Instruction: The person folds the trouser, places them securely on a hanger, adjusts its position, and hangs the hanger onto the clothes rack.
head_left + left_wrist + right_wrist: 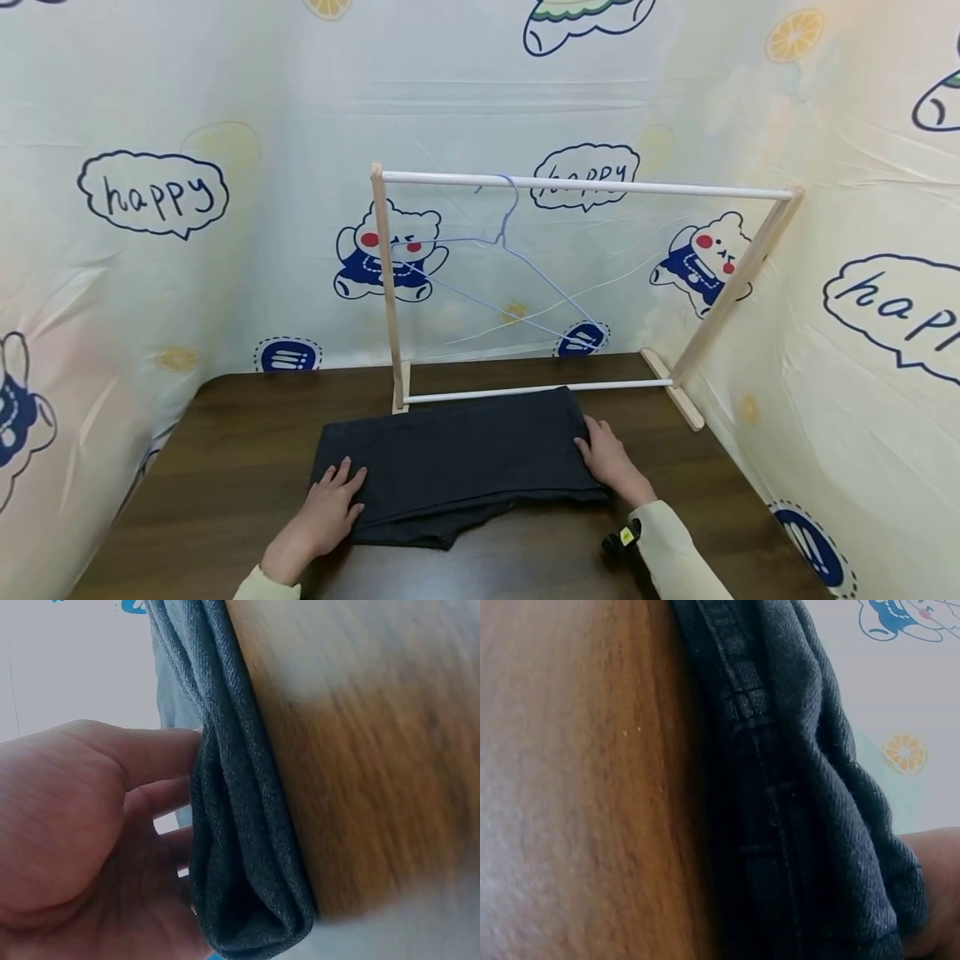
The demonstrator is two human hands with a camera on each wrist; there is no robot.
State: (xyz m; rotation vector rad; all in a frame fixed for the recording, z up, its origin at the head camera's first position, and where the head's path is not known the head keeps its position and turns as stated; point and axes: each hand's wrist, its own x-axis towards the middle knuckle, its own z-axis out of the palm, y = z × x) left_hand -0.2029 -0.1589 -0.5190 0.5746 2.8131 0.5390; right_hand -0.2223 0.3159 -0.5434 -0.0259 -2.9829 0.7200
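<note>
Dark trousers [457,458], folded into a long rectangle, lie on the wooden table. Over their left end rests my left hand [330,508], its fingers spread on the cloth. In the left wrist view that hand [112,825] touches the stacked folds [232,795]. My right hand [611,458] touches the right edge of the trousers, its fingertips on the cloth. A waistband with belt loops [750,705] shows in the right wrist view, where cloth hides most of the right hand [934,885].
Behind the trousers stands a wooden rack with a white top rail [645,188] and a lower rail [525,391]. A blue wire hanger [543,279] hangs from the top rail. Printed curtains [285,108] enclose the brown table [225,467] at the back and sides.
</note>
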